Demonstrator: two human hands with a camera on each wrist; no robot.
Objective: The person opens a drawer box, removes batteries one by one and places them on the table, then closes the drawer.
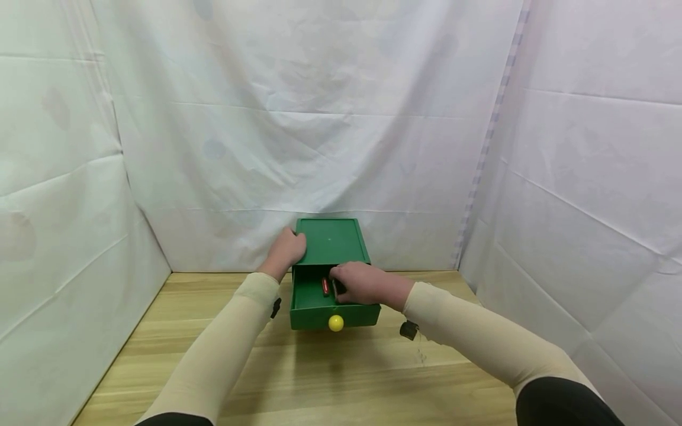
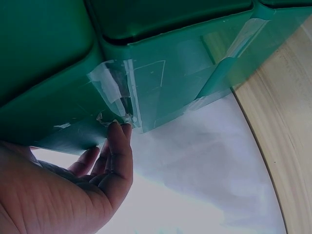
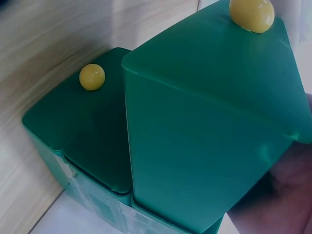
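Note:
A small green drawer cabinet [image 1: 331, 241] stands near the back of the table, its upper drawer [image 1: 314, 317] pulled out. My left hand [image 1: 288, 245] grips the cabinet's upper left edge; in the left wrist view its fingertips [image 2: 119, 130] touch the taped side panel. Over the pulled-out drawer, my right hand [image 1: 358, 281] reaches in with fingers down and pinches a small dark object with a pale edge [image 1: 336, 288], whose kind is mostly hidden. Left of those fingers, a small red item [image 1: 325, 287] lies in the drawer. The right wrist view shows this hand largely behind the drawer wall.
A yellow round knob [image 1: 335, 323] sticks out from the drawer's front. Below, a closed drawer with its own yellow knob [image 3: 92, 77] shows in the right wrist view. White cloth [image 1: 319, 148] hangs behind and at both sides of the wooden table [image 1: 330, 384].

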